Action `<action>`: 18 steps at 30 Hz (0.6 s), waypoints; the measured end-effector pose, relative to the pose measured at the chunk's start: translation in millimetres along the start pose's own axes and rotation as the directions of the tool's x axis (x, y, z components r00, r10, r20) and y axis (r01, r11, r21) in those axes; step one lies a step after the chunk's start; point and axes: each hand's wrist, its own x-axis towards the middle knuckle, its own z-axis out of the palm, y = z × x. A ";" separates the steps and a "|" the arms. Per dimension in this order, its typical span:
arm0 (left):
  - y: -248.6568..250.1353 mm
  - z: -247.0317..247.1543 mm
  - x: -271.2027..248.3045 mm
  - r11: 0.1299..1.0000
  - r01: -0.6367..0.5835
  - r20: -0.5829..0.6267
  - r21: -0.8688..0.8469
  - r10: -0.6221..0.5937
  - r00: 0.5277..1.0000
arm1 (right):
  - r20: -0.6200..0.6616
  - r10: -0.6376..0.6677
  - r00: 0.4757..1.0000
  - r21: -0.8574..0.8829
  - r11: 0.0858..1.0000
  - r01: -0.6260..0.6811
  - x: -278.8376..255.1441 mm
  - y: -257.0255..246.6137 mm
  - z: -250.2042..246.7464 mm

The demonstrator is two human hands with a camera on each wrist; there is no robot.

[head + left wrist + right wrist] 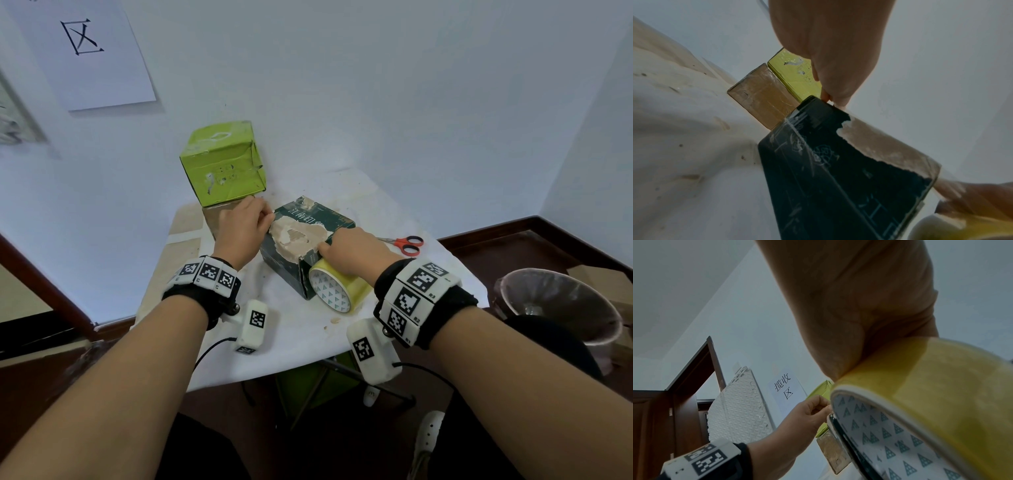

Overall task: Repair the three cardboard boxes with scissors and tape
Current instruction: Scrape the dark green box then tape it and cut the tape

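While left hand (pixel 244 229) pinches tape end at dark box (pixel 310 240) far edge, right hand (pixel 356 251) grips yellow tape roll (pixel 337 286) near edge, probably stretching strip over torn patch; scissors (pixel 406 244) wait beside on surface (pixel 301 339).

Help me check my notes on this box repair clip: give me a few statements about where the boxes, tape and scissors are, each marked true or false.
1. The green box sits on top of the brown box. True.
2. The scissors are in the right hand. False: they lie on the table, beyond that hand.
3. The yellow tape roll is under the right hand, beside the dark box. True.
4. The left hand rests flat on the green box. False: its fingertips pinch at the dark box's far top edge.
5. The dark box's top is intact. False: its printed surface is torn away, baring pale cardboard.
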 end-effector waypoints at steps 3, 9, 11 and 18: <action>-2.9 3.3 1.5 1.000 0.018 0.017 -0.013 -0.017 1.000 | 0.002 0.002 1.000 0.004 1.000 -0.002 0.7 0.6 1.1; -4.6 5.3 2.3 0.998 0.034 0.026 -0.047 -0.033 0.999 | 0.005 0.007 1.000 0.005 1.000 -0.007 2.1 0.9 2.9; -4.2 4.2 3.0 0.997 0.048 0.032 -0.054 -0.046 0.998 | 0.006 0.009 1.000 0.003 1.000 -0.009 2.6 1.1 2.9; -4.0 6.7 7.3 0.993 0.097 0.087 -0.061 -0.091 0.992 | 0.023 0.004 1.000 0.006 1.000 -0.004 4.0 2.2 3.2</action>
